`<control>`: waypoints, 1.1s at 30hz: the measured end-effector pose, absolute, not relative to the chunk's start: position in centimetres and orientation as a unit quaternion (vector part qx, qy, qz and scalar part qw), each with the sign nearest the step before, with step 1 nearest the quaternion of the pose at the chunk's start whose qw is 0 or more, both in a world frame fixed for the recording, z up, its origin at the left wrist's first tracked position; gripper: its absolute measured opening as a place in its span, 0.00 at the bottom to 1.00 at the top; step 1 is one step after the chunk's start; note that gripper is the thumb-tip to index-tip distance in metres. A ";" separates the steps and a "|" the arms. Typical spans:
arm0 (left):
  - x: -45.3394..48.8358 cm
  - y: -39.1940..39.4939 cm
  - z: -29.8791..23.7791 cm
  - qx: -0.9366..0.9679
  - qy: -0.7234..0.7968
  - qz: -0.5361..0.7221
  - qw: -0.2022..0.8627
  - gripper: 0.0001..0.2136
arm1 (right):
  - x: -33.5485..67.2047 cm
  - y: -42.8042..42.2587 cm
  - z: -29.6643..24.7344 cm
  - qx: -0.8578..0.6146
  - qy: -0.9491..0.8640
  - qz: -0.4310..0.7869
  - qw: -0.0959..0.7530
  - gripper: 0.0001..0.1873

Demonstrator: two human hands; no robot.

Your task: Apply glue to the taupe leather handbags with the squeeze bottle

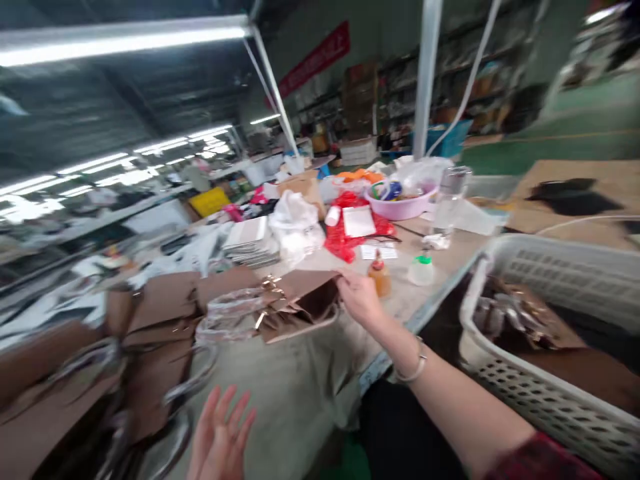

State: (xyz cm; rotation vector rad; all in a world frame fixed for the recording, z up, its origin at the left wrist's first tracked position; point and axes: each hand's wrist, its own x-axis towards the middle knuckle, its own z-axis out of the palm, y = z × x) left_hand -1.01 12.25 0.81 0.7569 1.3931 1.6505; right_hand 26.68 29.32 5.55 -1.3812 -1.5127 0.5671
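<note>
My right hand (357,293) grips the edge of a brown handbag (313,287) with gold metal fittings and a clear-wrapped handle. The bag lies on its side near the front of the table, its opening toward my hand. Low in the view, my left hand (223,430) is held with its fingers apart and nothing in it. To its left lie several more brown bags (165,300) with plastic-wrapped handles, partly overlapping. The picture is blurred by motion, so finer details are hard to tell.
Right of the table stands a white plastic basket (475,320) with brown bag pieces inside. Beyond my right hand are an amber glue bottle (380,280), a green-capped bottle (421,271), a red plastic bag (340,233), a purple basin (400,208) and a stack of white cards (250,240).
</note>
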 end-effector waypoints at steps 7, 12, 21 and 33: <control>-4.4 4.8 3.6 0.183 0.548 0.731 0.363 0.22 | 20.5 21.9 3.7 -0.432 -0.687 0.421 0.406 0.20; -6.7 1.2 2.9 0.291 0.603 0.721 0.180 0.13 | 15.8 20.2 0.5 -0.463 -0.738 0.399 0.286 0.22; -9.4 -1.0 0.8 0.374 0.737 0.548 0.132 0.20 | 14.2 14.7 -0.6 -0.559 -0.715 0.348 0.236 0.13; -9.1 -2.0 2.0 0.526 0.704 0.435 0.198 0.09 | 14.4 12.2 -1.0 -0.329 -0.715 0.555 0.270 0.53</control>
